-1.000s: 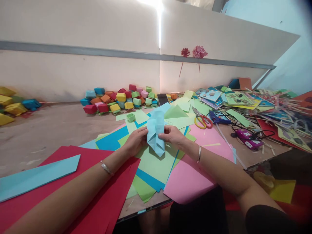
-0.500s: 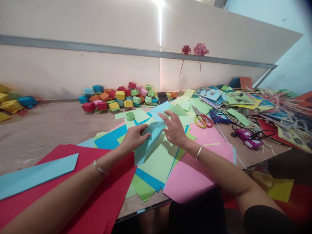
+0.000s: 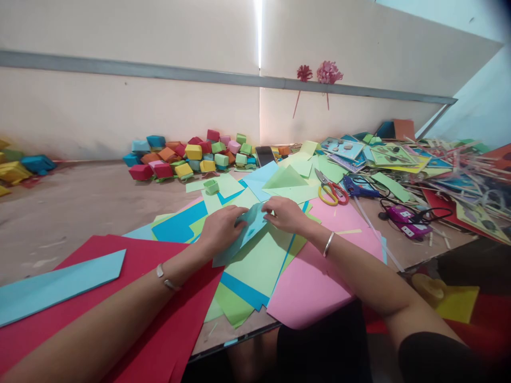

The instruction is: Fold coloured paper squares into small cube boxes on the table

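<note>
The folded light blue paper [image 3: 244,232] is held low over the near middle of the worn brown table [image 3: 80,213], just above a pale green paper sheet [image 3: 261,261]. The left hand [image 3: 221,230] is closed over its left part, fingers pressed together on top; the right hand [image 3: 286,213] pinches its far right corner with bent fingertips; both thumbs are hidden.

A crooked crease is judged the chief risk; the paper rests on a loose stack of smooth sheets, so it could be dragged sideways under pressure and its edges thrown out of line. A tear at the pinched corner could be caused by too hard a pull.

A large pink paper sheet [image 3: 315,287] is spread at the near right, over the table edge; red paper sheets [image 3: 159,319] lie at the near left, with a long light blue paper strip [image 3: 59,284] on them. A small green paper box [image 3: 211,186] sits just beyond the hands; a heap of coloured paper boxes [image 3: 191,157] is piled by the far wall. Red-and-yellow-handled scissors [image 3: 331,194], a blue glue gun [image 3: 359,189] and a purple power strip [image 3: 407,223] lie to the right, well apart; nothing is placed between the hands and the paper.
</note>
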Available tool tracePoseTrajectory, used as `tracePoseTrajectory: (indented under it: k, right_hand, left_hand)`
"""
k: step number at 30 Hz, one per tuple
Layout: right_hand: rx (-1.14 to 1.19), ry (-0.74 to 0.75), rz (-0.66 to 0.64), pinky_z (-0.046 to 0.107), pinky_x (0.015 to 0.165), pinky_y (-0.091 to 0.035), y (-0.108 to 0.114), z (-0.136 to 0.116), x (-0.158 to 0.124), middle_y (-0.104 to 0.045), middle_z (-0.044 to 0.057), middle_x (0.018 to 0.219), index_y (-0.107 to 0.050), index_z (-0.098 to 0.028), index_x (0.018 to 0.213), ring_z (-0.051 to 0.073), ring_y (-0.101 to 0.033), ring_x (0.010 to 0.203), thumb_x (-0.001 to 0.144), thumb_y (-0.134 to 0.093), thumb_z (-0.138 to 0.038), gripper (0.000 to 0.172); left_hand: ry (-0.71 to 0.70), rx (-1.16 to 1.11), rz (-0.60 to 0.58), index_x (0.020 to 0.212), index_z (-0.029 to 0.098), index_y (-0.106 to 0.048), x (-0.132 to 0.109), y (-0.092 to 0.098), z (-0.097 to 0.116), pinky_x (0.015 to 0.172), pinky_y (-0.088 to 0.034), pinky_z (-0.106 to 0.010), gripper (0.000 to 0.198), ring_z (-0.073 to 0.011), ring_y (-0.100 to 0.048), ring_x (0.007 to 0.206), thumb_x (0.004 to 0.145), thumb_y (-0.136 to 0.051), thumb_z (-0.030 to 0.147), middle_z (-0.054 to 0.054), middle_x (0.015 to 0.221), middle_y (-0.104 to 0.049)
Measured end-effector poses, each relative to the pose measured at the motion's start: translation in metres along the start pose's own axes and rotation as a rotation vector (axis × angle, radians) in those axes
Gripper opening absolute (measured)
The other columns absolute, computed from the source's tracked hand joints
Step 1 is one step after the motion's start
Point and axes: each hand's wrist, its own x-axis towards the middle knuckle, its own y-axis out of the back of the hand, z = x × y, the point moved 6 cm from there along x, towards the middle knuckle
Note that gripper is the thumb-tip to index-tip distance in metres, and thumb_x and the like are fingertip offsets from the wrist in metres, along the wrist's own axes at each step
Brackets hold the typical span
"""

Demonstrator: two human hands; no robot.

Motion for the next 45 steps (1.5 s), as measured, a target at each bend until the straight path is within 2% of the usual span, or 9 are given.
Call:
tracePoseTrajectory:
  k: [2,4,9,15,22,28,35,40,45]
  right_hand:
    - [0.018,-0.007,0.132,0.03,0.086,-0.043,0.003,0.005,0.003,-0.066,0.012,0.12,-0.067,-0.016,0.123,0.022,-0.058,0.108,0.089,-0.065,-0.019,0.035]
    - [0.038,0.029,0.163,0.032,0.09,-0.042,0.0,0.008,0.006,-0.066,0.011,0.12,-0.066,-0.017,0.126,0.022,-0.056,0.108,0.085,-0.069,-0.016,0.041]
    - [0.042,0.048,0.087,0.03,0.081,-0.039,-0.009,0.016,0.011,-0.071,0.006,0.094,-0.077,-0.018,0.093,0.019,-0.055,0.092,0.087,-0.063,-0.013,0.016]
    - [-0.164,0.118,0.03,0.031,0.072,-0.029,-0.011,0.014,0.013,-0.07,0.008,0.098,-0.078,-0.021,0.089,0.021,-0.051,0.092,0.087,-0.06,-0.012,0.02]
    - [-0.33,0.181,-0.026,0.035,0.071,-0.023,-0.011,0.008,0.012,-0.07,0.011,0.097,-0.079,-0.018,0.087,0.022,-0.048,0.096,0.092,-0.057,-0.011,0.023]
    - [-0.358,0.224,-0.035,0.035,0.072,-0.024,0.002,-0.01,0.002,-0.067,0.011,0.103,-0.077,-0.026,0.108,0.023,-0.048,0.099,0.096,-0.053,-0.011,0.031]
    - [-0.426,0.238,-0.284,0.033,0.069,-0.027,-0.002,-0.026,-0.017,-0.068,0.011,0.097,-0.068,-0.026,0.123,0.024,-0.054,0.097,0.099,-0.047,-0.014,0.034]
    - [-0.454,0.141,-0.34,0.034,0.072,-0.032,-0.006,-0.017,-0.02,-0.07,0.014,0.105,-0.056,-0.018,0.134,0.026,-0.057,0.103,0.099,-0.042,-0.01,0.04]
    - [-0.467,0.111,-0.342,0.034,0.074,-0.034,-0.008,-0.007,-0.018,-0.07,0.015,0.108,-0.052,-0.021,0.137,0.027,-0.059,0.105,0.098,-0.042,-0.01,0.042]
  left_hand:
    - [-0.047,-0.023,0.0,0.108,0.023,-0.074,-0.001,-0.001,0.003,0.072,-0.049,-0.034,0.033,-0.0281,-0.069,0.091,0.084,-0.054,0.032,-0.01,0.103,-0.075]
    - [-0.083,-0.042,-0.007,0.107,0.023,-0.074,-0.002,-0.002,0.006,0.071,-0.049,-0.033,0.032,-0.0263,-0.068,0.09,0.085,-0.052,0.031,-0.009,0.101,-0.074]
    - [-0.151,-0.062,-0.063,0.107,0.024,-0.075,-0.004,-0.005,0.012,0.071,-0.049,-0.031,0.032,-0.025,-0.068,0.091,0.084,-0.053,0.027,-0.008,0.102,-0.073]
    - [-0.168,0.025,-0.13,0.109,0.024,-0.076,-0.006,-0.004,0.018,0.071,-0.049,-0.03,0.034,-0.0246,-0.067,0.093,0.087,-0.051,0.023,-0.007,0.102,-0.072]
    - [-0.211,0.259,-0.339,0.117,0.021,-0.073,-0.012,-0.008,0.041,0.07,-0.046,-0.032,0.046,-0.0257,-0.064,0.095,0.094,-0.034,0.013,-0.012,0.105,-0.068]
    - [-0.161,0.28,-0.364,0.121,0.018,-0.068,-0.012,-0.011,0.042,0.074,-0.046,-0.032,0.042,-0.0249,-0.062,0.095,0.095,-0.034,0.014,-0.012,0.105,-0.066]
    - [-0.187,0.382,-0.436,0.118,0.012,-0.063,-0.017,-0.012,0.05,0.072,-0.047,-0.033,0.033,-0.0277,-0.061,0.099,0.101,-0.043,0.03,-0.014,0.108,-0.062]
    - [-0.217,0.4,-0.463,0.123,0.007,-0.06,-0.019,-0.015,0.054,0.072,-0.049,-0.034,0.034,-0.0283,-0.062,0.098,0.101,-0.043,0.025,-0.017,0.108,-0.062]
    - [-0.243,0.435,-0.482,0.124,0.005,-0.06,-0.02,-0.017,0.056,0.074,-0.05,-0.036,0.035,-0.029,-0.061,0.1,0.102,-0.042,0.025,-0.018,0.109,-0.062]
